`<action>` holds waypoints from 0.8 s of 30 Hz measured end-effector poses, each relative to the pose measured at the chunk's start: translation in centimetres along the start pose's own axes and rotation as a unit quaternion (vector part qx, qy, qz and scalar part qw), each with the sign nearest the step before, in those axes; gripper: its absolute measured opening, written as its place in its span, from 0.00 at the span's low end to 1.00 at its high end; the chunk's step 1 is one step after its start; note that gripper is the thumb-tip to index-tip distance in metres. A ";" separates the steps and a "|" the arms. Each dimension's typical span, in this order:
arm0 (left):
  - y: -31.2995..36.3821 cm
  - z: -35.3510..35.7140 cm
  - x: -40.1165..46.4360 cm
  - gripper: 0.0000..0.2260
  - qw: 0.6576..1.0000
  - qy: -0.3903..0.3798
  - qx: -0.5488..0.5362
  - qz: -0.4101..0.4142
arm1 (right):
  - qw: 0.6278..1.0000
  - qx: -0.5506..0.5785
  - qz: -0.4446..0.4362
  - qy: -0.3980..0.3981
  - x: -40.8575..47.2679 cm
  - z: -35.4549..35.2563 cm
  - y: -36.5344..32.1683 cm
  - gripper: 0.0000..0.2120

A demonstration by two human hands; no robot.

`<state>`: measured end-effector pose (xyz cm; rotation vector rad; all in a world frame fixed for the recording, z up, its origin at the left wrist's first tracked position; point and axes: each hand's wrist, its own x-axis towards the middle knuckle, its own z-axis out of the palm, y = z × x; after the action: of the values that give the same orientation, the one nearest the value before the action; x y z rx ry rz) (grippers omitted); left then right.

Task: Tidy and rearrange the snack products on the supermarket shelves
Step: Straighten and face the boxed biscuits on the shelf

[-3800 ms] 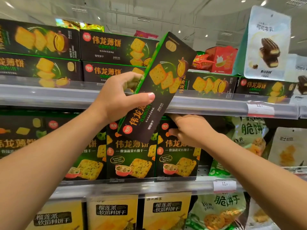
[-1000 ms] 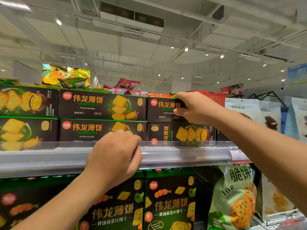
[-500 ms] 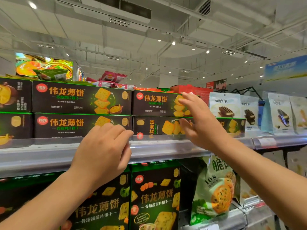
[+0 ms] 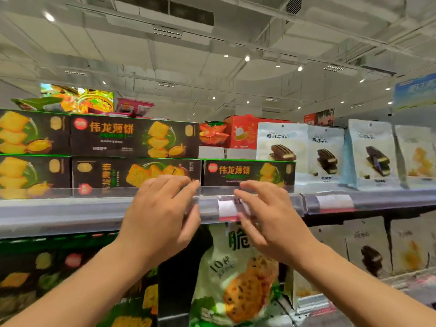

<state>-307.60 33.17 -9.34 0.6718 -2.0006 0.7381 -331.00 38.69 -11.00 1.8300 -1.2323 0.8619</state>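
Cracker boxes (image 4: 134, 135) lay stacked two high on the top shelf (image 4: 59, 215), one single box (image 4: 249, 172) just beside them to the right. We held our left hand (image 4: 160, 218) and right hand (image 4: 271, 223) at the shelf's front rail, fingers loosely spread and holding nothing, fingertips near the price label (image 4: 227, 208). White snack pouches (image 4: 325, 152) stood further right.

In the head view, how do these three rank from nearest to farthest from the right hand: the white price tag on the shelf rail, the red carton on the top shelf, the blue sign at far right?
From the right hand:
1. White price tag, on the shelf rail, just left of its fingers.
2. Red carton, above it, behind the cracker boxes.
3. Blue sign, high at the far right.
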 end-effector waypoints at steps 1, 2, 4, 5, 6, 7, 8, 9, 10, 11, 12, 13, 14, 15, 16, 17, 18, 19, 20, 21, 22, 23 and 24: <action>0.9 0.6 0.7 0.19 1.000 0.002 0.008 -0.006 | 1.000 0.000 -0.019 0.003 -0.1 0.0 0.5 0.19; 1.7 1.0 1.3 0.19 1.000 0.006 0.016 -0.011 | 1.000 0.004 -0.030 0.006 -0.1 -0.1 0.9 0.18; 2.7 1.4 2.4 0.16 0.999 0.023 0.019 -0.028 | 0.999 0.018 -0.038 0.008 0.0 -0.1 1.4 0.17; 2.9 1.5 2.7 0.15 0.998 0.033 0.010 -0.044 | 0.999 0.026 -0.041 0.000 0.2 -0.2 1.4 0.16; 3.1 1.4 3.0 0.15 0.997 0.043 -0.005 -0.062 | 0.998 0.038 -0.046 -0.009 0.6 -0.6 1.3 0.15; 3.2 1.3 3.3 0.16 0.996 0.051 -0.017 -0.077 | 0.997 0.061 -0.053 -0.015 1.3 -1.2 1.5 0.14; 3.3 1.2 3.6 0.17 0.994 0.053 -0.022 -0.088 | 0.993 0.102 -0.060 -0.016 2.4 -2.1 1.8 0.14; 3.4 1.1 4.0 0.19 0.994 0.049 -0.022 -0.096 | 0.987 0.155 -0.053 -0.007 3.9 -3.2 2.3 0.13; 3.4 1.0 4.3 0.19 0.994 0.048 -0.020 -0.101 | 0.979 0.202 -0.029 0.010 5.7 -4.3 3.1 0.12; 3.5 1.0 4.5 0.19 0.993 0.051 -0.018 -0.101 | 0.971 0.237 0.008 0.031 7.8 -5.5 4.2 0.11; 3.5 1.1 4.7 0.19 0.993 0.056 -0.019 -0.099 | 0.964 0.257 0.053 0.039 9.9 -6.3 5.5 0.09; 3.4 1.2 4.8 0.19 0.993 0.061 -0.022 -0.097 | 0.958 0.267 0.101 0.020 11.8 -6.9 7.0 0.07; 3.4 1.3 4.8 0.19 0.993 0.066 -0.027 -0.097 | 0.951 0.272 0.144 -0.017 13.5 -6.9 8.5 0.07; 3.4 1.5 4.8 0.19 0.992 0.073 -0.030 -0.098 | 0.943 0.273 0.179 -0.067 14.7 -6.3 10.0 0.07; 3.4 1.7 4.8 0.18 0.991 0.083 -0.032 -0.100 | 0.932 0.268 0.207 -0.128 15.7 -5.3 11.4 0.09; 3.4 1.9 4.8 0.18 0.990 0.093 -0.034 -0.103 | 0.916 0.266 0.235 -0.189 16.4 -4.2 12.6 0.11; 3.5 2.0 4.7 0.18 0.988 0.102 -0.038 -0.108 | 0.892 0.275 0.268 -0.237 16.8 -2.9 13.6 0.14; 3.4 2.2 4.5 0.18 0.987 0.108 -0.040 -0.112 | 0.865 0.293 0.303 -0.271 17.2 -1.7 14.4 0.17; 3.4 2.3 4.4 0.18 0.986 0.113 -0.042 -0.114 | 0.841 0.307 0.334 -0.296 17.6 -0.5 15.2 0.20; 3.3 2.3 4.4 0.18 0.986 0.116 -0.044 -0.115 | 0.820 0.311 0.358 -0.321 18.1 0.6 15.8 0.22; 3.2 2.4 4.3 0.18 0.986 0.115 -0.046 -0.115 | 0.801 0.300 0.378 -0.353 18.5 1.5 16.2 0.25; 3.2 2.5 4.3 0.17 0.986 0.112 -0.046 -0.115 | 0.786 0.277 0.393 -0.390 18.9 2.5 16.4 0.28; 3.1 2.6 4.2 0.17 0.987 0.111 -0.044 -0.112 | 0.772 0.247 0.400 -0.427 19.2 3.3 16.5 0.30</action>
<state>-313.13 32.69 -7.54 0.7170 -1.7113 0.5608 -340.29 23.31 7.14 2.2052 -2.7195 0.8278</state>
